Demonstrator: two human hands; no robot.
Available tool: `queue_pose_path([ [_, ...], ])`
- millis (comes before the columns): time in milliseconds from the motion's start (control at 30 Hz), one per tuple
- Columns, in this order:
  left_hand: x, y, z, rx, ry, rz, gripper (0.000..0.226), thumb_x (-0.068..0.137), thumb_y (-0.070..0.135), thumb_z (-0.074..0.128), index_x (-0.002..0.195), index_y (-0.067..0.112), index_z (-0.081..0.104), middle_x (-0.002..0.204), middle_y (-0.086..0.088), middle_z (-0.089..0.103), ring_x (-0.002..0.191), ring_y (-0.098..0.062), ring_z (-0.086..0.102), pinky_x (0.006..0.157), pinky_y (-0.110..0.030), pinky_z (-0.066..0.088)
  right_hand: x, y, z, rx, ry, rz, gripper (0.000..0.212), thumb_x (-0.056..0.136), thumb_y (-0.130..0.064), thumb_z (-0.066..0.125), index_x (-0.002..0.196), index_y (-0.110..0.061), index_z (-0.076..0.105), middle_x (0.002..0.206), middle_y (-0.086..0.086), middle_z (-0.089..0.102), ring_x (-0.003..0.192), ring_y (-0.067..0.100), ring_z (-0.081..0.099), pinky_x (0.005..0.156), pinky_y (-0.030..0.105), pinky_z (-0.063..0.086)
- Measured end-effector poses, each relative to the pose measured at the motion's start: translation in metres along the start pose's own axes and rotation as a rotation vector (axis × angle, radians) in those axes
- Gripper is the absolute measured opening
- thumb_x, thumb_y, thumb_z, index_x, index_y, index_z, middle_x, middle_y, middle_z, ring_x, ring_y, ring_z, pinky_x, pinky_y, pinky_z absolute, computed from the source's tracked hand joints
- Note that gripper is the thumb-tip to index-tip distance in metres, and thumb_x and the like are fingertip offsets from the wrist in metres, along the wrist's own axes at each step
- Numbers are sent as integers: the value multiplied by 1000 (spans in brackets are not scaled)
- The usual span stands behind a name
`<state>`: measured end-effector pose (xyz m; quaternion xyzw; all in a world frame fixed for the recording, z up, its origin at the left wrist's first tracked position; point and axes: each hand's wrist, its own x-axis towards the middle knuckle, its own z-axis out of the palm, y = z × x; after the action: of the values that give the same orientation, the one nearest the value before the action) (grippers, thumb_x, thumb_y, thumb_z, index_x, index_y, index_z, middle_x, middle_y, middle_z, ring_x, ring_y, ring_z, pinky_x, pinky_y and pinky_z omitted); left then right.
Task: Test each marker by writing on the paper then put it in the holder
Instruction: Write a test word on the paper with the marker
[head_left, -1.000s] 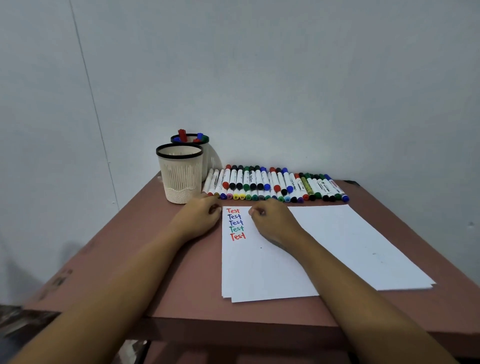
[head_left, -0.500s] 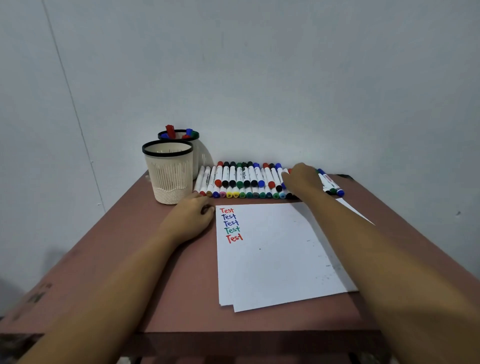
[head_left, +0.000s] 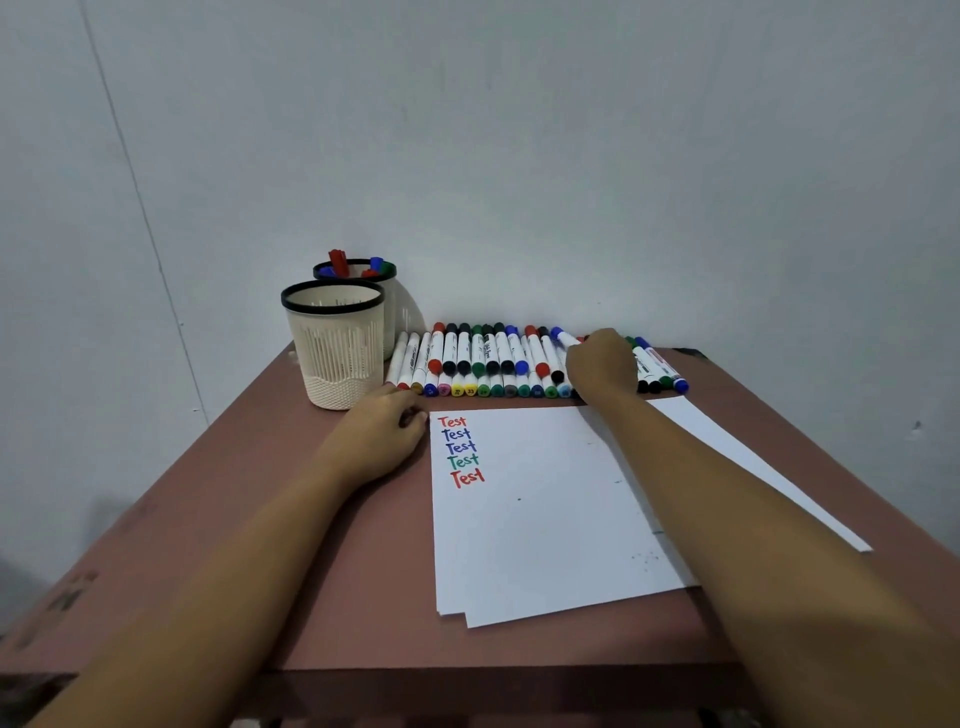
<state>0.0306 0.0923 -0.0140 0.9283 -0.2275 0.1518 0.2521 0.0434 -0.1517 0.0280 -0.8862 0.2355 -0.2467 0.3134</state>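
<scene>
step: taking next marker from row | right hand (head_left: 602, 366) grip curled round blue-capped white marker (head_left: 565, 339) | left hand (head_left: 382, 436) grip slack, empty, beside white paper sheet (head_left: 540, 519) | next: likely uncap, write

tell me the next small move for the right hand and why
Probably lift the blue-capped marker clear of the row and bring it over the paper: the right hand has a grip on it, and the space under the last red Test is blank.

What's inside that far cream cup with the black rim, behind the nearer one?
Red, blue and green marker caps poke above the far cream cup; its wall and the nearer cream cup hide their barrels.
</scene>
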Motion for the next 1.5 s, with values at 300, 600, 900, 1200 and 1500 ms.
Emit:
queue_pose_path([
  [300, -5, 9, -4, -82, 149, 155, 42, 92, 16, 54, 132, 8, 47, 126, -10, 49, 112, -20, 50, 95, -26, 38, -53, -3, -36, 510, -37, -119, 7, 91, -16, 51, 90, -9, 50, 79, 3, 56, 61, 13, 46, 51, 23, 36],
  [600, -12, 24, -5, 66, 123, 337, 42, 92, 24, 58, 130, 9, 51, 123, -9, 58, 109, -25, 56, 89, -35, 46, -103, -6, -31, 662, -190, -43, 21, 90, -16, 54, 70, -11, 53, 63, -1, 55, 58, 14, 45, 59, 30, 40],
  [900, -14, 35, 2, -35, 79, 325, 21, 98, 18, 42, 112, 3, 47, 82, 4, 45, 74, -19, 44, 63, -24, 24, -112, -13, -21, 1116, -482, 99, 23, 92, -28, 61, 79, -8, 62, 61, 0, 60, 54, 8, 55, 52, 19, 47],
  [1200, -15, 40, 3, 4, 60, 306, 35, 98, 30, 41, 125, 10, 48, 101, -1, 60, 80, -8, 44, 68, -24, 34, -116, -13, -14, 1007, -503, -35, 20, 93, -19, 59, 80, -6, 66, 61, 0, 59, 55, 5, 53, 55, 17, 47],
  [1500, -15, 43, 1, -65, 123, 330, 42, 88, 42, 35, 108, 12, 57, 65, 8, 48, 58, -14, 45, 55, -30, 35, -114, -11, -11, 992, -513, -60, 22, 95, -21, 56, 79, -8, 63, 58, -4, 54, 57, 7, 46, 57, 20, 39],
])
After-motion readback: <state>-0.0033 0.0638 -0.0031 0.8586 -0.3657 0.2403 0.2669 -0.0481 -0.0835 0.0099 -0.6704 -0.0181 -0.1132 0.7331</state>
